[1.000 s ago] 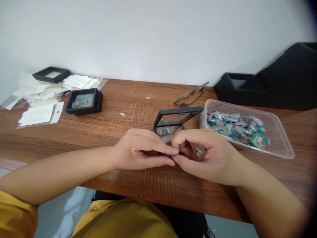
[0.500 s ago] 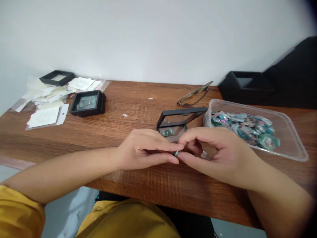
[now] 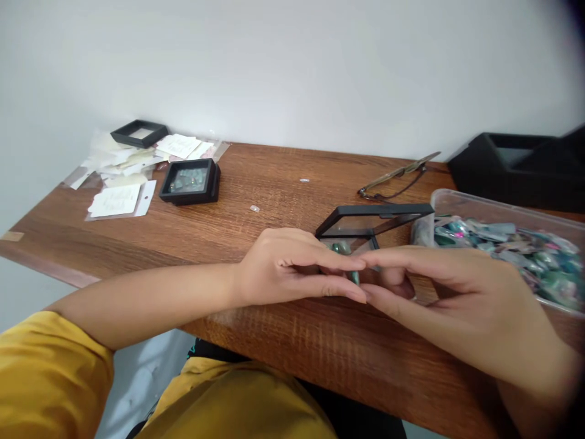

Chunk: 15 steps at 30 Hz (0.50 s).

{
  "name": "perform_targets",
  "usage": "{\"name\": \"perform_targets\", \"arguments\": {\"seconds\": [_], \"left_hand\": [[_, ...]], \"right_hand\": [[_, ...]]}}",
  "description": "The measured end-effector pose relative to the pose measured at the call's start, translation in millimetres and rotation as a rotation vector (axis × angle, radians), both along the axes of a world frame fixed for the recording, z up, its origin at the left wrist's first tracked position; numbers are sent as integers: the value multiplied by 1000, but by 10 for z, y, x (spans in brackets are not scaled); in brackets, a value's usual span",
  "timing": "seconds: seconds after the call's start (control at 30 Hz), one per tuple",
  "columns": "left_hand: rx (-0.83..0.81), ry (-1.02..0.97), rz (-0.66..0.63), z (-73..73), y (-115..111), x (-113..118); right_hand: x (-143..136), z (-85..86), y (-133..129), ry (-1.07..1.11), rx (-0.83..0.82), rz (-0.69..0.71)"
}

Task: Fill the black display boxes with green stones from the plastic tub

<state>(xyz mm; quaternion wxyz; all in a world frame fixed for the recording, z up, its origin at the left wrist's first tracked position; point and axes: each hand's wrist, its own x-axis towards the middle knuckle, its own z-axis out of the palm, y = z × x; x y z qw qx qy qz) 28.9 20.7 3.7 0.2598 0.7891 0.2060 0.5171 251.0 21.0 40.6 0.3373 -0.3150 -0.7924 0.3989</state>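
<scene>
Between the fingertips of my left hand is a small glossy green press-on nail, seen edge-on. My right hand meets it from the other side, index finger and thumb bent in against the left fingertips. Its other fingers are curled under and partly hidden. Just behind the hands stands a black display frame with its clear lid raised. Green nails lie inside it, partly covered by my fingers.
At right, a clear plastic tub holds many wrapped green and pink pieces. Eyeglasses lie behind. Black boxes stand at the back right. At left are a closed display frame, white cards and another black frame.
The view has swung, so the table things sit differently in the picture. The nail now shows more upright between my left finger and thumb, and both hands' fingertips remain together.
</scene>
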Motion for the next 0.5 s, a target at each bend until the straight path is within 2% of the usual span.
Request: {"name": "perform_targets", "arguments": {"seconds": [0.1,0.17,0.33,0.4,0.5], "left_hand": [[24,-10,7,-12,-5,-5],[72,17,31,-15,-7,-11],[418,165,167,6,9,-60],[516,228,159,27,23,-97],[514,390,88,63,48,-151]], "right_hand": [[4,3,-25,-64,73,-26],[6,9,-41,-52,50,-29],[-16,50,-58,24,-89,12],[-46,76,-62,39,-139,62],[-107,109,-74,69,-205,145]]}}
